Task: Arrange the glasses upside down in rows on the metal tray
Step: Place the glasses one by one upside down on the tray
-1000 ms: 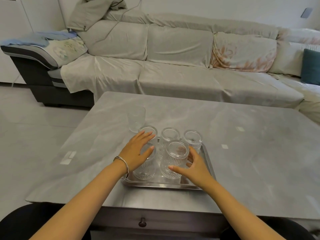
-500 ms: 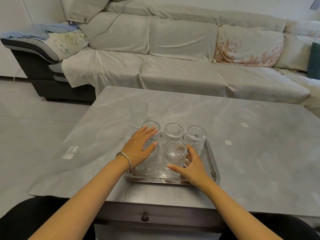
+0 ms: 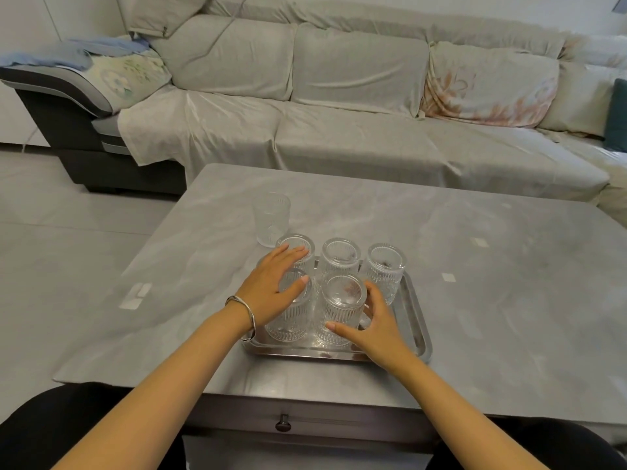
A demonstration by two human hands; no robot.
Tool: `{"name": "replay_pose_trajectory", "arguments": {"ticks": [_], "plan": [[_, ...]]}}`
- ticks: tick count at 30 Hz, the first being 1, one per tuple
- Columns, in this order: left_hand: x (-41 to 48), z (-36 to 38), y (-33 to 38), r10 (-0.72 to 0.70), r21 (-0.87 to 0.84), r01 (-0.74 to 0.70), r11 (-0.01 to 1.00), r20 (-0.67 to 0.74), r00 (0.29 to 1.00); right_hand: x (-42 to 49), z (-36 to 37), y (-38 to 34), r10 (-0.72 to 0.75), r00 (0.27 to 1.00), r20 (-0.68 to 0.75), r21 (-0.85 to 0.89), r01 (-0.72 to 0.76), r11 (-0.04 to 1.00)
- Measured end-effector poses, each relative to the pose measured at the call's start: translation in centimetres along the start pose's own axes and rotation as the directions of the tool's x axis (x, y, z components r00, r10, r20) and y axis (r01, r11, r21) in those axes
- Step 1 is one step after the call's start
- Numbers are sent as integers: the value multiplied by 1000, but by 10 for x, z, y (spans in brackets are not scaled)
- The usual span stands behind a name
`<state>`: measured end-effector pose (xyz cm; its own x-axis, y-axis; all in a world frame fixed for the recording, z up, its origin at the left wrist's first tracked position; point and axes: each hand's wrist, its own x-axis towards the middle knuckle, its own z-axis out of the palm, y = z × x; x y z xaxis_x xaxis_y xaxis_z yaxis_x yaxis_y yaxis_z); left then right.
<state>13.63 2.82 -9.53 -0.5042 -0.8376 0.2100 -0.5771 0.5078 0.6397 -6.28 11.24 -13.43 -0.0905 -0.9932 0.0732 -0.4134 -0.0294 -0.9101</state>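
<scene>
Head view — grey table (image 3: 475, 252), metal tray (image 3: 419, 320), covered sofa (image 3: 339, 106) behind

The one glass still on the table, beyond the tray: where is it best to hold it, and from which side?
Probably around the ribbed wall of the lone glass, mid-height, coming from its left: the metal tray crowds its near side, and the left hand is closest.
</scene>
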Motion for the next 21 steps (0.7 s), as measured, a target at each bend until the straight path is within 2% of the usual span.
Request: {"name": "replay_pose_trajectory", "arguments": {"ticks": [4,8,12,21], "plan": [[3,-12,-4,-15,-116,11,993,-35,999,2,-9,-19,-69,997,-17,-46,68,997],[17,-38,-17,-10,-123,-14,992,-196,981,18,-21,-46,-129,991,-21,-62,127,990],[41,-59,-38,-79,-130,42,991,-294,952,56,-29,-74,-185,983,-1,-85,184,979],[100,-59,-74,-243,-204,196,959,-243,939,145,-4,-74,-163,972,171,-238,201,950]]}}
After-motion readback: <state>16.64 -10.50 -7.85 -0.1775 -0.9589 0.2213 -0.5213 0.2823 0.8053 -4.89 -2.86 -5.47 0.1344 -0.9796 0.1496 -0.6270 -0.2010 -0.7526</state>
